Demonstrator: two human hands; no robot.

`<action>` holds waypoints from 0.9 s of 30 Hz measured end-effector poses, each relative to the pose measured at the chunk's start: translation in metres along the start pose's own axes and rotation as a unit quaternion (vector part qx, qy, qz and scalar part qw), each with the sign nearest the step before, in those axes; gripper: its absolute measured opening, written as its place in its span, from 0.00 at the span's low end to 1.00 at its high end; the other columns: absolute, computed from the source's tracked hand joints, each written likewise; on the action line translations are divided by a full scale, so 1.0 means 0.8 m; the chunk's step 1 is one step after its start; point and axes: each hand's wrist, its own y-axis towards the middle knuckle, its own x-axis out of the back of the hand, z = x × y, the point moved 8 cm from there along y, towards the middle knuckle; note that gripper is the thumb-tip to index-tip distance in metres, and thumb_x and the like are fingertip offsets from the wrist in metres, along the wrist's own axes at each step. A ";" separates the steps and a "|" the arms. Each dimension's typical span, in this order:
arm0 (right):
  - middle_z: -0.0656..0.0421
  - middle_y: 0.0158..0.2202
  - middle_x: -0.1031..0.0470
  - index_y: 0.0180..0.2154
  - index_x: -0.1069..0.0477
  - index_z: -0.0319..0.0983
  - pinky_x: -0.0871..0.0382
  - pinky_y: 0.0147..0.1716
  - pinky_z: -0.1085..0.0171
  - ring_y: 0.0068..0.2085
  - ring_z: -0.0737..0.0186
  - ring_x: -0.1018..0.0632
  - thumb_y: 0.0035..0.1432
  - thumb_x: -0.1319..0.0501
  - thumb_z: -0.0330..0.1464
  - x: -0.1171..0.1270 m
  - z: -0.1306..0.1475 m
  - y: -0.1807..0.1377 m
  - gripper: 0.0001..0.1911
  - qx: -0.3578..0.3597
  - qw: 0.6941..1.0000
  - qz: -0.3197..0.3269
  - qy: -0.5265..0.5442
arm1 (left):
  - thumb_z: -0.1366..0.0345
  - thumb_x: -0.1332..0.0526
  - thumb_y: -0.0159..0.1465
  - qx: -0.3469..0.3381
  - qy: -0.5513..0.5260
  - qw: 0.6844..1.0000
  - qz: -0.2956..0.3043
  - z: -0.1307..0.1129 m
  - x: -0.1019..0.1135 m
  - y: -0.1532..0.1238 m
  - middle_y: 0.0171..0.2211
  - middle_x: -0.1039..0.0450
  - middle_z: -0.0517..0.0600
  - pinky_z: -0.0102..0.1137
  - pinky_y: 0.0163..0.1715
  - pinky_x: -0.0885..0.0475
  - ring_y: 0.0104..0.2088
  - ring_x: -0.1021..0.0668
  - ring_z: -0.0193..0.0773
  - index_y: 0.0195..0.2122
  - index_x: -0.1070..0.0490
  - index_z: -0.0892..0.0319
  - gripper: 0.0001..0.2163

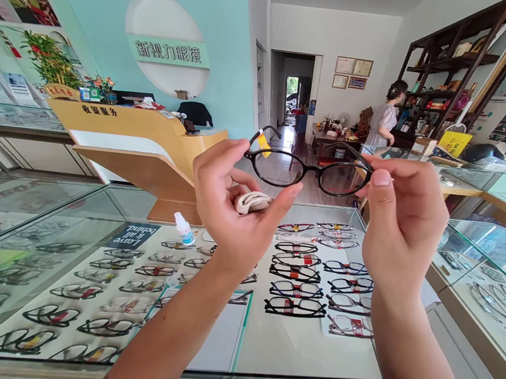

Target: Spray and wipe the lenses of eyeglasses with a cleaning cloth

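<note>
I hold a pair of black-framed glasses (308, 171) up at chest height with both hands. My left hand (235, 209) pinches the left lens rim between thumb and forefinger, and a small folded beige cloth (253, 202) is tucked in its palm. A yellow tag hangs on the left temple. My right hand (401, 222) grips the right end of the frame with closed fingers.
Below lies a glass display counter (304, 351) with several rows of spectacle frames inside. A small dropper bottle (183, 228) stands on the glass. A wooden reception desk (145, 140) is behind it. More glass cases (498, 279) run along the right. A person (386, 118) stands by dark shelves at the back.
</note>
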 end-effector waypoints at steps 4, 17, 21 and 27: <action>0.56 0.47 0.18 0.48 0.26 0.46 0.24 0.39 0.54 0.42 0.55 0.17 0.77 0.40 0.39 0.000 0.010 -0.001 0.06 -0.004 0.999 -0.005 0.044 | 0.36 0.28 0.62 0.017 0.005 1.000 0.011 0.005 -0.004 -0.002 0.60 0.27 0.55 0.37 0.26 0.28 0.29 0.25 0.36 0.65 0.32 0.44 0.35; 0.60 0.36 0.26 0.48 0.23 0.46 0.24 0.35 0.60 0.34 0.61 0.22 0.78 0.39 0.41 -0.009 0.001 -0.001 0.09 -0.082 0.976 0.040 0.197 | 0.44 0.24 0.62 0.063 -0.059 0.996 0.030 0.013 -0.010 -0.006 0.61 0.27 0.56 0.38 0.34 0.22 0.32 0.23 0.35 0.64 0.30 0.45 0.32; 0.61 0.33 0.29 0.47 0.23 0.46 0.23 0.36 0.60 0.34 0.61 0.23 0.77 0.38 0.43 -0.011 -0.011 0.001 0.10 -0.099 0.971 0.041 0.213 | 0.46 0.24 0.63 0.076 -0.077 0.993 0.040 0.009 -0.011 -0.005 0.59 0.25 0.55 0.39 0.36 0.22 0.35 0.22 0.38 0.63 0.29 0.45 0.30; 0.62 0.33 0.28 0.45 0.22 0.45 0.27 0.34 0.60 0.32 0.62 0.24 0.77 0.38 0.42 -0.015 -0.031 0.002 0.09 -0.128 0.971 0.036 0.199 | 0.45 0.20 0.58 0.074 -0.054 0.995 0.032 0.002 -0.006 -0.003 0.57 0.27 0.55 0.42 0.44 0.21 0.46 0.21 0.45 0.60 0.27 0.48 0.32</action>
